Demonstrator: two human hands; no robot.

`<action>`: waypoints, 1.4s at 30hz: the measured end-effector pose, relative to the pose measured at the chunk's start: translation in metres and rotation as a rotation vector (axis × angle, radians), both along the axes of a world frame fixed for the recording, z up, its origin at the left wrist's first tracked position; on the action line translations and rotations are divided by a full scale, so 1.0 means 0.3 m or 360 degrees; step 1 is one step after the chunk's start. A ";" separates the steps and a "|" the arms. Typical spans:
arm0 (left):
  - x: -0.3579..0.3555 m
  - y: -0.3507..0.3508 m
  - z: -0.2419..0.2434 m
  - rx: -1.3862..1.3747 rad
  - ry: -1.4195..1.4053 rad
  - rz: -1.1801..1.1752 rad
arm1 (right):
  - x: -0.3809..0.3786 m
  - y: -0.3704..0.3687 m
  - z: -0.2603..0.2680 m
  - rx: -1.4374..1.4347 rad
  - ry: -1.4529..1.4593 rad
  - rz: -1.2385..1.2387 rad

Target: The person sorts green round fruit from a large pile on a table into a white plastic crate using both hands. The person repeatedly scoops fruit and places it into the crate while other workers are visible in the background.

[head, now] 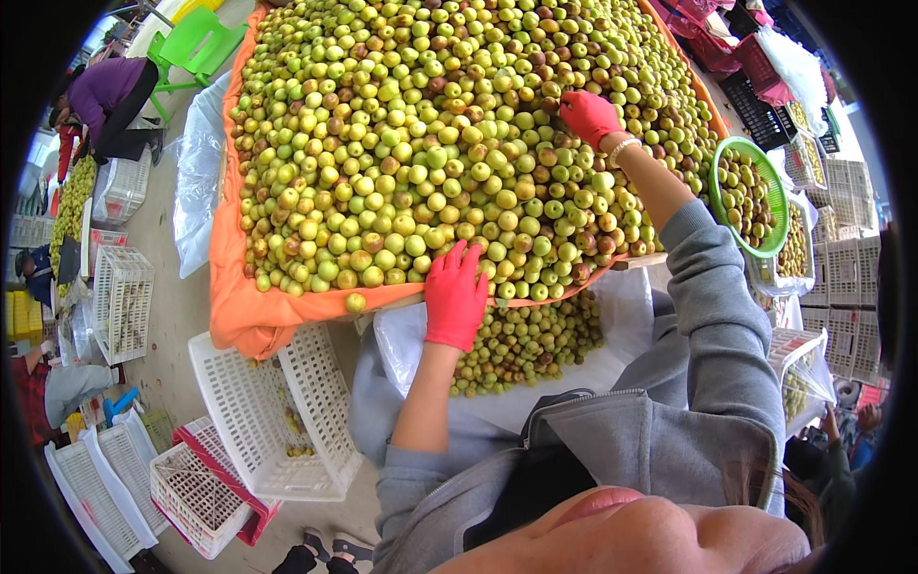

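A large heap of green and reddish-brown jujubes (401,172) covers a table lined with orange cloth (244,316). My left hand (455,298), in a red glove, rests palm down on the fruit at the table's near edge; what is under its fingers is hidden. Farther back on the right, my right hand (590,118), also red-gloved, has its curled fingers at a brownish jujube (550,105); whether it grips the fruit cannot be told. Below the edge, more jujubes (531,344) lie on white plastic sheeting in front of me.
A green basket (780,194) of browner jujubes stands at the table's right side. White plastic crates (315,459) stand below left, near a red-edged crate (201,495). A green chair (193,43) stands back left. Another person (107,100) bends over fruit at far left.
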State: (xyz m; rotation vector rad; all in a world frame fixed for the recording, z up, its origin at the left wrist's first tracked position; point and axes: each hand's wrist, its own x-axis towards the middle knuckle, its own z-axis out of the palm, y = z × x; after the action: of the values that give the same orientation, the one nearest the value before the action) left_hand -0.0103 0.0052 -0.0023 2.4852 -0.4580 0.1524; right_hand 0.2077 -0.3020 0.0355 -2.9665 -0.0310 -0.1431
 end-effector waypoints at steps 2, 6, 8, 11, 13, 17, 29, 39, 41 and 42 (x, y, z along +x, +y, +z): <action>-0.006 0.000 0.000 0.0013 0.0022 0.0009 | -0.035 0.059 0.022 0.0291 -0.0275 0.0009; -0.001 -0.001 0.013 0.0015 0.0050 -0.0004 | 0.019 0.077 -0.057 0.0041 -0.0143 0.0408; -0.001 0.003 0.013 0.0017 0.0074 0.0001 | -0.010 0.107 -0.025 0.0018 0.0069 0.0594; -0.004 -0.010 0.007 -0.0001 0.0082 -0.0016 | -0.029 0.103 -0.043 -0.0033 0.0185 0.0555; -0.007 0.009 0.000 0.0012 0.0050 0.0009 | -0.045 0.132 0.050 0.0015 -0.0093 0.0269; -0.005 -0.011 -0.005 0.0038 0.0018 -0.0027 | 0.161 -0.198 0.016 -0.0032 -0.0341 -0.0336; -0.011 0.014 -0.007 -0.0008 0.0068 -0.0006 | 0.239 -0.139 -0.032 -0.0201 0.0262 -0.0858; -0.010 -0.002 -0.006 0.0019 0.0071 0.0006 | 0.117 -0.354 0.076 -0.0105 0.0601 -0.0237; -0.012 -0.002 0.002 0.0013 0.0074 -0.0002 | 0.078 -0.371 0.032 -0.0315 0.0278 -0.0067; -0.014 0.007 -0.002 0.0020 0.0071 0.0011 | 0.053 -0.338 0.027 -0.0272 0.0187 -0.0018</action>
State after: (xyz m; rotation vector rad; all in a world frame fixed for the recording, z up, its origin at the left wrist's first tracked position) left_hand -0.0144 0.0074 -0.0029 2.4976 -0.4332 0.0968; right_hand 0.2235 -0.4034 0.0435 -3.1403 -0.0124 0.0345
